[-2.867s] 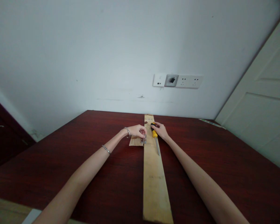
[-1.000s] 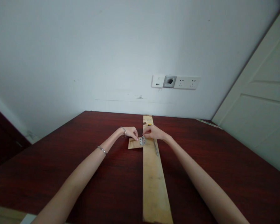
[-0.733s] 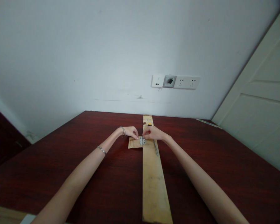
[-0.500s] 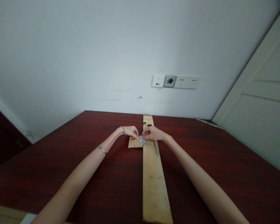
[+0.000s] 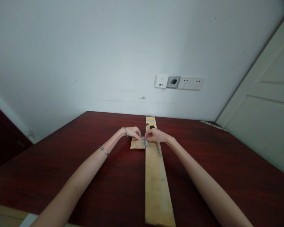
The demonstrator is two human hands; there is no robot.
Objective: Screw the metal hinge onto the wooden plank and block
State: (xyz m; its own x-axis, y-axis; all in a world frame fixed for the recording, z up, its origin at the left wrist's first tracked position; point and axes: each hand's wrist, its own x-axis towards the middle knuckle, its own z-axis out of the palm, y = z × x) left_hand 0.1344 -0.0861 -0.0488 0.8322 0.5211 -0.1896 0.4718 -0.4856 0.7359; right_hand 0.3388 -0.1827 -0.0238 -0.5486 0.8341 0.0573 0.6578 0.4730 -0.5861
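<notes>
A small metal hinge lies flat across the seam between a short wooden piece and a long wooden board. My left hand comes in from the left over the short piece, with its fingertips closed at the hinge's upper left edge. From the right, my right hand reaches over the long board, thumb and finger pinched at the hinge's upper right edge. Beneath the right hand lies a screwdriver; its yellow and black handle sticks out beyond the hand, and its middle is hidden.
The dark red tabletop meets a white wall with a row of sockets. A pale strip lies at the table's back right edge, near a white door. Pale wood shows at the lower left corner.
Both hands stay at the hinge with almost no movement. The whole view has shifted very slightly.
</notes>
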